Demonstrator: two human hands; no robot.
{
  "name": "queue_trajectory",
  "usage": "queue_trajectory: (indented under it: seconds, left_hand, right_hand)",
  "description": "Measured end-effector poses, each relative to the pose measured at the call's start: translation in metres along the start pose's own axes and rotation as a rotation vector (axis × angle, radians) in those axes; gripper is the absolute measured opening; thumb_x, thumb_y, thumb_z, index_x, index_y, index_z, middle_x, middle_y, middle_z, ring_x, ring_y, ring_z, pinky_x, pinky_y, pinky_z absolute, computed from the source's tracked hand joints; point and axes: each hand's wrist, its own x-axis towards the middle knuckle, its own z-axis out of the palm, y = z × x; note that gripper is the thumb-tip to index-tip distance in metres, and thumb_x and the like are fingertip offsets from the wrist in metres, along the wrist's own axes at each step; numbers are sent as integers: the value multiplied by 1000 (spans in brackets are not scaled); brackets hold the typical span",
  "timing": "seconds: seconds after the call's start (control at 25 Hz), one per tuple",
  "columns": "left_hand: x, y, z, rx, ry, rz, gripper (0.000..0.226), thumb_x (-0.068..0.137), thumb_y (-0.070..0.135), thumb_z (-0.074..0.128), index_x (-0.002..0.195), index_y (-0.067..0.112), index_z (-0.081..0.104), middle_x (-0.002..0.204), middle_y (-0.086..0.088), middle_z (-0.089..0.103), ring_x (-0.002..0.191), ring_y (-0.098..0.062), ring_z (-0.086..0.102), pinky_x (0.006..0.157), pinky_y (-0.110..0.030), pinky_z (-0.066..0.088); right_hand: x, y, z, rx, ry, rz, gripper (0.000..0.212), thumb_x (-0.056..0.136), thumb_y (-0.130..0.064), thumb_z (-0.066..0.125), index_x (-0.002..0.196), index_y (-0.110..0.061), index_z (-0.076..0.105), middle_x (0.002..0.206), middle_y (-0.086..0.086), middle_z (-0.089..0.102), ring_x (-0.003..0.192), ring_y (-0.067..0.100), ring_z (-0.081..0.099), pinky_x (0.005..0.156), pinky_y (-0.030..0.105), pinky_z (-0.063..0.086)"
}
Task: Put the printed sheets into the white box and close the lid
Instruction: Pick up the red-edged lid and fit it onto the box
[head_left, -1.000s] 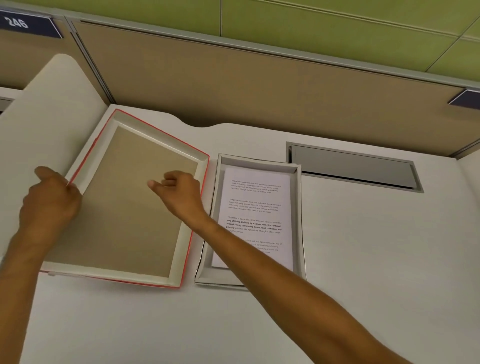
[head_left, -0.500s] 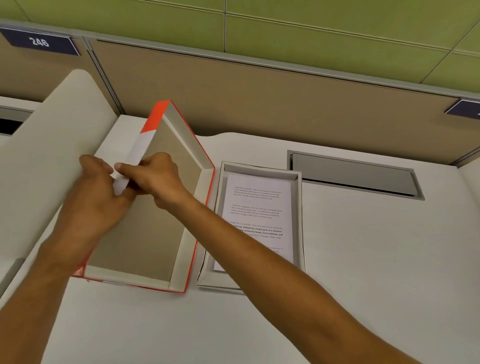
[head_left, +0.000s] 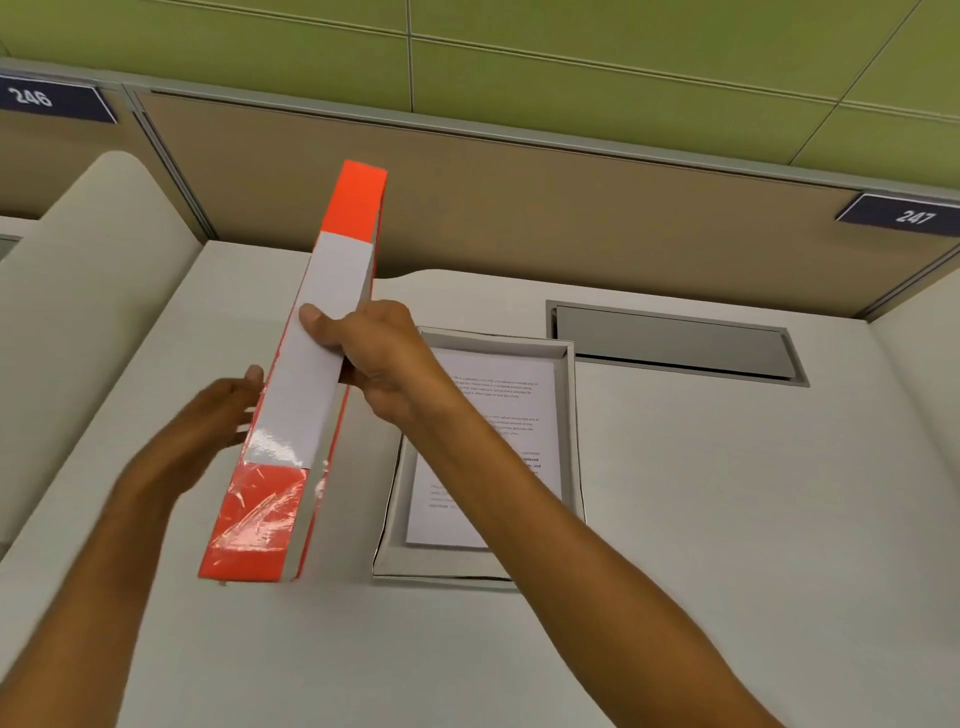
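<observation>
Since a second ago, when it was lying flat with its brown inside facing up, the lid (head_left: 306, 384) is now standing up on its near end, with its orange and white side wall facing the camera. It is resting on the surface (head_left: 727, 519), tipped a little toward the far side. The right hand (head_left: 376, 358) is gripping the lid around its top side, thumb on the white wall and fingers tucked behind. The left hand (head_left: 221, 415) is pressing flat against the lid's left face with its fingers spread, not wrapped around anything. Just to the right, the white box (head_left: 571, 441) is sitting open, and the printed sheets (head_left: 498, 415) are already lying flat inside it. So the paper part looks done, and the closing part is under way. Next, I think the lid needs to keep turning over to the right until its open side is facing down. Then it needs to line up with the box walls all around before it goes down, or a corner could catch.
</observation>
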Motion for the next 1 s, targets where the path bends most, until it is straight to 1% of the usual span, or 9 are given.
queue_trajectory:
  seconds: [0.08, 0.16, 0.2, 0.32, 0.48, 0.56, 0.68, 0.8, 1.0]
  left_hand:
    - [10, -10, 20, -49, 68, -91, 56, 105, 33, 41, 127, -17, 51, 118, -46, 57, 99, -54, 62, 85, -55, 52]
    - [14, -17, 34, -190, 29, -172, 52, 102, 47, 42, 114, 1, 61, 77, -22, 74, 60, -25, 71, 51, -35, 58]
    - [16, -24, 38, -251, -5, -190, 53, 99, 55, 44, 106, 7, 65, 65, -8, 74, 51, -17, 70, 43, -28, 55]
    - [22, -34, 47, -285, -45, -114, 49, 93, 64, 46, 108, 28, 76, 99, -1, 80, 85, -20, 77, 63, -32, 60]
    - [25, -30, 61, -221, 24, 71, 50, 90, 66, 47, 132, 42, 60, 128, 8, 69, 112, -17, 69, 98, -43, 53]
    - [23, -25, 75, -123, 56, 139, 52, 91, 68, 43, 138, 46, 51, 137, 15, 61, 118, -12, 63, 101, -37, 48]
    - [23, -22, 102, 78, 80, 189, 57, 97, 66, 31, 149, 42, 38, 148, 6, 53, 126, -21, 56, 105, -40, 43]
    - [26, -24, 132, 233, 65, 206, 60, 100, 60, 26, 154, 37, 29, 150, -4, 51, 129, -33, 56, 105, -46, 45]
    - [37, -38, 159, 432, 66, 219, 61, 102, 51, 23, 158, 28, 23, 143, -11, 57, 125, -34, 59, 106, -51, 47]
  right_hand:
    - [-11, -11, -13, 81, -28, 5, 39, 92, -14, 65, 125, 3, 52, 125, 17, 62, 104, 30, 64, 96, 45, 53]
    - [-22, -23, -32, 190, -75, 0, 34, 94, -11, 62, 120, 9, 55, 117, 17, 64, 92, 25, 64, 93, 41, 55]
    - [-27, -27, -45, 230, -96, 5, 27, 95, -12, 61, 114, 7, 58, 110, 15, 65, 87, 21, 64, 92, 37, 55]
    - [-41, -33, -93, 240, -20, -6, 29, 93, -19, 63, 111, 5, 65, 102, 13, 70, 85, 20, 67, 91, 36, 55]
    - [-56, -16, -160, 34, 234, -83, 44, 88, -36, 70, 109, 4, 70, 106, 15, 75, 93, 27, 73, 87, 39, 60]
    - [-61, 2, -186, -157, 342, -93, 50, 87, -52, 65, 98, -4, 74, 93, 8, 78, 84, 23, 75, 75, 34, 62]
    - [-60, 41, -216, -370, 509, -130, 58, 92, -61, 48, 83, -8, 68, 76, 5, 73, 67, 15, 72, 62, 23, 56]
    - [-55, 83, -236, -465, 643, -70, 59, 96, -62, 34, 84, -14, 65, 79, 2, 71, 70, 15, 71, 63, 24, 54]
    - [-44, 130, -257, -542, 712, -22, 62, 102, -51, 28, 85, -2, 61, 79, 13, 67, 72, 23, 66, 66, 30, 52]
